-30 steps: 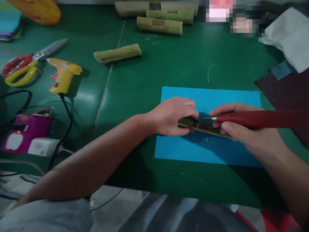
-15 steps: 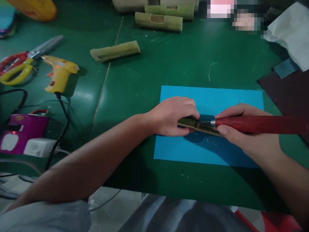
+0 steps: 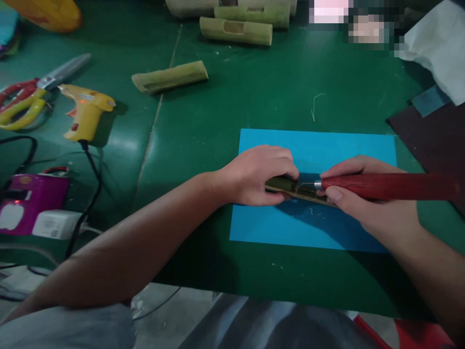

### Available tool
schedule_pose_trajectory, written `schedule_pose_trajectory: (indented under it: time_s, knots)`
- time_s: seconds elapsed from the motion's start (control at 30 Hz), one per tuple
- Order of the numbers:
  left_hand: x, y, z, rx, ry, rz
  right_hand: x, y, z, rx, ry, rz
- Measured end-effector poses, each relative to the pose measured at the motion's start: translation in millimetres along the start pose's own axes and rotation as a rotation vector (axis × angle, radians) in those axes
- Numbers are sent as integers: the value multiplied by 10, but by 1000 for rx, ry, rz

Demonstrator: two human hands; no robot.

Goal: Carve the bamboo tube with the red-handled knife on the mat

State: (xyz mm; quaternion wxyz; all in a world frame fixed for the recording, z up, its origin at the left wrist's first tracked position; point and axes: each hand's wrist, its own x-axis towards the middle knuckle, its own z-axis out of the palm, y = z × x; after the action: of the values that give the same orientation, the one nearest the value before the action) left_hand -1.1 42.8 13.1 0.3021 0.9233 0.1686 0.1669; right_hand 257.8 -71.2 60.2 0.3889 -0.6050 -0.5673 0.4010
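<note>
My left hand (image 3: pixel 258 174) is closed round the left end of a narrow bamboo strip (image 3: pixel 281 184), holding it over a blue sheet (image 3: pixel 267 225). In my right hand (image 3: pixel 378 211) is a carving tool with a thick red wooden handle (image 3: pixel 381 186), a metal ferrule and a thin tip. The tip lies against the strip's upper face, just right of my left fingers, where pale lines show. My right fingers hide the strip's far right end. Small shavings are scattered on the sheet.
A yellow glue gun (image 3: pixel 89 111), scissors (image 3: pixel 34 94) and a purple power socket (image 3: pixel 34 203) are on the green table at left. A bamboo piece (image 3: pixel 170 77) and notched bamboo tubes (image 3: pixel 214 33) lie farther back. White paper (image 3: pixel 436 53) and a dark sheet (image 3: pixel 428 133) are at right.
The whole view has shifted very slightly. Both hands keep the same hold on the bamboo strip and the carving tool.
</note>
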Motion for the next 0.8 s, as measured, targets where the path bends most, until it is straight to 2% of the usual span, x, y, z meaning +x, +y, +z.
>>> schedule_pose_trajectory:
  time_s: [0.23,0.4,0.47,0.6,0.8]
  knots:
    - [2,-5,-4,-10,-13,0,58,88,-18,24,-41,10]
    - [12,3,-6,-16,1,17,134,198,-44,-61,-51,-126]
    - [13,4,-4,-16,7,25,135,191,-44,-89,-46,-131]
    - [9,4,-2,-11,9,26,115,118,-35,-52,-62,-39]
    - [10,-1,-9,-1,-2,12,142,48,-60,-137,-79,-142]
